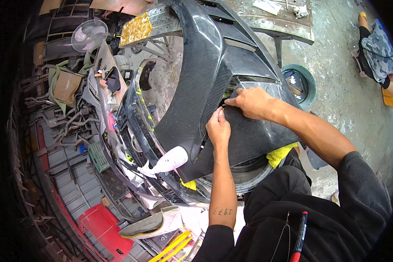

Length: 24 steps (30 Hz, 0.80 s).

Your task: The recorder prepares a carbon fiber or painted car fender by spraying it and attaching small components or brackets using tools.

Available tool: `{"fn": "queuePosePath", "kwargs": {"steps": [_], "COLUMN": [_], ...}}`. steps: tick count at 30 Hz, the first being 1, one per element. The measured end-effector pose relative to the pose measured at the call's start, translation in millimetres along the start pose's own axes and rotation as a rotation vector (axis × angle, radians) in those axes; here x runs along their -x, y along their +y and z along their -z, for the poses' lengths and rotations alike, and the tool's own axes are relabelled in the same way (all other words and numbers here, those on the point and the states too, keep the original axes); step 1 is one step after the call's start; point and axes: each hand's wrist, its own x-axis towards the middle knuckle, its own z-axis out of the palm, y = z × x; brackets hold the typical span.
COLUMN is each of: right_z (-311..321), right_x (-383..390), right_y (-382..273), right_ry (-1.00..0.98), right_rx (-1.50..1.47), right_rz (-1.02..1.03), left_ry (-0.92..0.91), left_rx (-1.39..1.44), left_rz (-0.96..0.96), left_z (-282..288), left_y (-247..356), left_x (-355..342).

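A black carbon-fibre car fender [190, 83], with vents and a slanted opening in its side, lies in front of me. At the lower edge of that opening, my left hand [218, 129] is closed, thumb and fingertips pinched together. Whatever the pinch holds is too small to make out. Just above and to the right, my right hand [252, 103] is bent over the same edge, fingers curled and one fingertip pressed at the opening. Its palm is hidden, and I cannot make out anything in it.
A white spray bottle [172, 159] lies at the fender's lower left. Yellow cloth [281, 153] is tucked under its right edge, near a tyre. A teal tub [309, 83] stands right. Bumper parts and a fan [89, 36] crowd the left. Another person [380, 52] is far right.
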Motion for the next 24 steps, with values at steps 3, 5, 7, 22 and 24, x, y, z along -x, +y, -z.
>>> {"fn": "queuePosePath", "kwargs": {"steps": [3,5,7,22,24], "right_z": [5,3,-4,11,-11], "right_x": [-7,-11,-12,43,83], "right_y": [7,10,11,43,47], "right_ry": [-0.028,-0.074,0.005,0.361,0.469], "right_rx": [0.006,-0.009,0.083,-0.240,-0.361], "right_rz": [0.013,0.015,0.070,-0.058,-0.190], "left_ry": [-0.099,-0.111,-0.081,-0.373,-0.392], "left_rx": [-0.014,0.005,-0.019,-0.044,-0.133], "left_rz": [-0.066,-0.071,-0.182,0.065,0.073], "left_z": [10,11,11,19,15], "left_y": [0,-2,-8,14,13], "left_x": [8,7,6,-4,-7]}}
